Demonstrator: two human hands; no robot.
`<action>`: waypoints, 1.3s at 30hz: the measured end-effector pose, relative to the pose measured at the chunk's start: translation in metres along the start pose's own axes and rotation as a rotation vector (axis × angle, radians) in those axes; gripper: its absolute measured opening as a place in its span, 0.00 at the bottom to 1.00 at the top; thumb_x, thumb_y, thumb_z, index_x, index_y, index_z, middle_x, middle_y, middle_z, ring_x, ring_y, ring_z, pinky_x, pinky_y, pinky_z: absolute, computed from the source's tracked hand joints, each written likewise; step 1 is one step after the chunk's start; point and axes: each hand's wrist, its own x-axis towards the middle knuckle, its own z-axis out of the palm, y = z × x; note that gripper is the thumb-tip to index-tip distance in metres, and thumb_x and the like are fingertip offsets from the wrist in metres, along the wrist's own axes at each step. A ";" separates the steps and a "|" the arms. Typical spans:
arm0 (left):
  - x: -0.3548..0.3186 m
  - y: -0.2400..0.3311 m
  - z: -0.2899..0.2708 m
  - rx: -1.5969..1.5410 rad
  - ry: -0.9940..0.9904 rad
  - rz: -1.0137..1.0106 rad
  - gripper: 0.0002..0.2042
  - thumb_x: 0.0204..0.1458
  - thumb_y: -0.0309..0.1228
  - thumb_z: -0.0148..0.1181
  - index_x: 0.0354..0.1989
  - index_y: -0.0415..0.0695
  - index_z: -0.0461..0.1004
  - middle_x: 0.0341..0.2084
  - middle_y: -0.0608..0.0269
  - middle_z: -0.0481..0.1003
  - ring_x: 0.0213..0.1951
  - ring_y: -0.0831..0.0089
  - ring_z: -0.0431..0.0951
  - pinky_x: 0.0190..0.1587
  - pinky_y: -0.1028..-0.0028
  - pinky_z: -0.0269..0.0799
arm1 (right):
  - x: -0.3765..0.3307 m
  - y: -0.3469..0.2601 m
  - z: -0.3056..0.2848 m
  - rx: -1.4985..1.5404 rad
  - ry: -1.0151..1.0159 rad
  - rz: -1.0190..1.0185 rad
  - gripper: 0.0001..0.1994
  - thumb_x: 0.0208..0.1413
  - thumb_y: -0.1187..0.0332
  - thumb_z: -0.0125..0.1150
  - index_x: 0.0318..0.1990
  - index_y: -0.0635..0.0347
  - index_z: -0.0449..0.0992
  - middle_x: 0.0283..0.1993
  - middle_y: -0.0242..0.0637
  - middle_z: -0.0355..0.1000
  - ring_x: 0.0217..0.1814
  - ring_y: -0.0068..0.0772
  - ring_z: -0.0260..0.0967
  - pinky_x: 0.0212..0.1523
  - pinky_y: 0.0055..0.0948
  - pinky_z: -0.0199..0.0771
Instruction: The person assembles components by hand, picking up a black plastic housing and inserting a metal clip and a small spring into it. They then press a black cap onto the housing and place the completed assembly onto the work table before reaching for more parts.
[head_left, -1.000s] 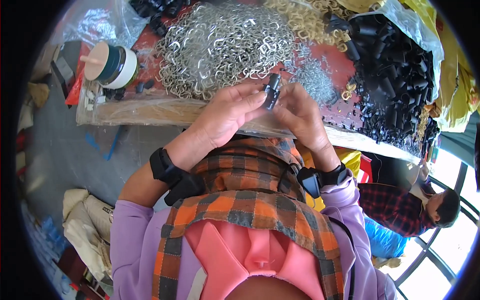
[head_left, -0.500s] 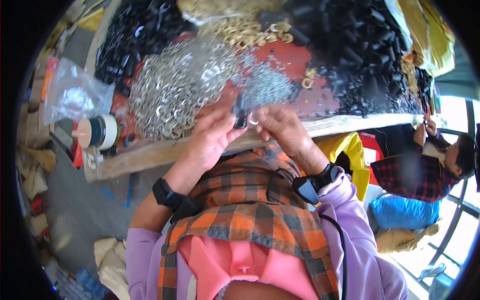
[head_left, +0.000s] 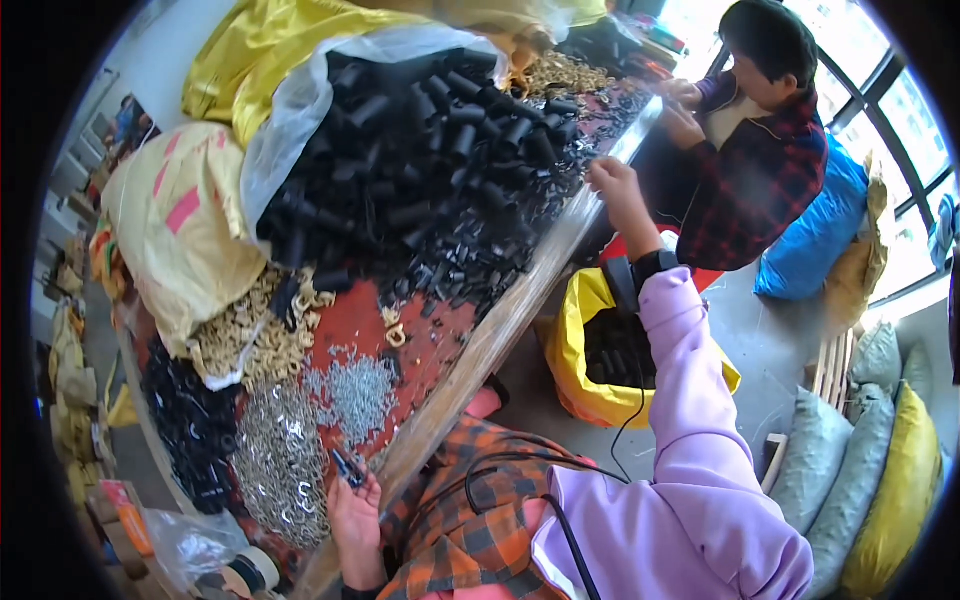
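Observation:
My left hand (head_left: 355, 515), low in the view at the table's front edge, is closed around a small dark, glossy part (head_left: 346, 468) held upright in its fingers. Just beyond it lie a pile of small silvery screw-like pieces (head_left: 360, 398) and a heap of shiny curved metal pieces (head_left: 278, 460). My right hand (head_left: 618, 188) is stretched far out over the wooden table edge, beside the small black pieces (head_left: 470, 255). Its fingers are curled together; whatever is in them, if anything, is too small to make out.
Black tubes (head_left: 390, 150) spill from a plastic-lined sack. Tan rings (head_left: 255, 335) lie by a cream sack (head_left: 185, 220). Below my right arm stands a yellow bag (head_left: 570, 365) holding black pieces. A co-worker (head_left: 750, 190) sits close to my right hand. Filled sacks (head_left: 850, 460) stand at right.
My view has turned right. My hands, together before, are now far apart: the right has reached out along the table edge, while the left still holds the dark part.

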 end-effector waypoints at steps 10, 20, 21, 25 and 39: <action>0.001 0.000 0.009 0.035 0.089 -0.008 0.13 0.50 0.33 0.47 0.41 0.39 0.63 0.35 0.61 0.69 0.34 0.75 0.70 0.37 0.76 0.69 | 0.062 0.068 -0.061 0.104 0.360 0.262 0.05 0.46 0.71 0.50 0.26 0.63 0.69 0.20 0.31 0.66 0.15 0.16 0.56 0.13 0.15 0.51; 0.002 0.007 0.017 -0.011 0.228 -0.169 0.12 0.51 0.36 0.44 0.27 0.41 0.68 0.20 0.61 0.70 0.32 0.68 0.68 0.40 0.70 0.63 | 0.093 0.094 -0.082 0.050 0.421 0.276 0.05 0.46 0.71 0.50 0.25 0.63 0.69 0.19 0.31 0.66 0.15 0.16 0.56 0.13 0.15 0.50; 0.002 0.008 0.019 -0.014 0.247 -0.170 0.12 0.51 0.36 0.44 0.24 0.41 0.68 0.18 0.62 0.69 0.32 0.68 0.69 0.40 0.70 0.63 | 0.094 0.094 -0.082 0.048 0.430 0.260 0.05 0.45 0.71 0.50 0.24 0.63 0.70 0.19 0.31 0.66 0.15 0.16 0.56 0.13 0.15 0.50; 0.004 0.007 0.022 -0.015 0.266 -0.135 0.11 0.51 0.35 0.45 0.27 0.40 0.67 0.19 0.61 0.69 0.32 0.67 0.68 0.41 0.69 0.62 | 0.099 0.105 -0.088 0.048 0.387 0.196 0.06 0.43 0.72 0.50 0.21 0.64 0.70 0.17 0.32 0.65 0.15 0.18 0.57 0.14 0.17 0.52; 0.004 0.001 0.016 -0.016 0.136 -0.037 0.14 0.50 0.33 0.46 0.43 0.39 0.62 0.34 0.61 0.69 0.34 0.75 0.71 0.38 0.76 0.69 | 0.087 0.091 -0.064 -0.290 0.266 0.152 0.09 0.42 0.71 0.49 0.20 0.67 0.71 0.17 0.33 0.66 0.18 0.25 0.61 0.20 0.24 0.58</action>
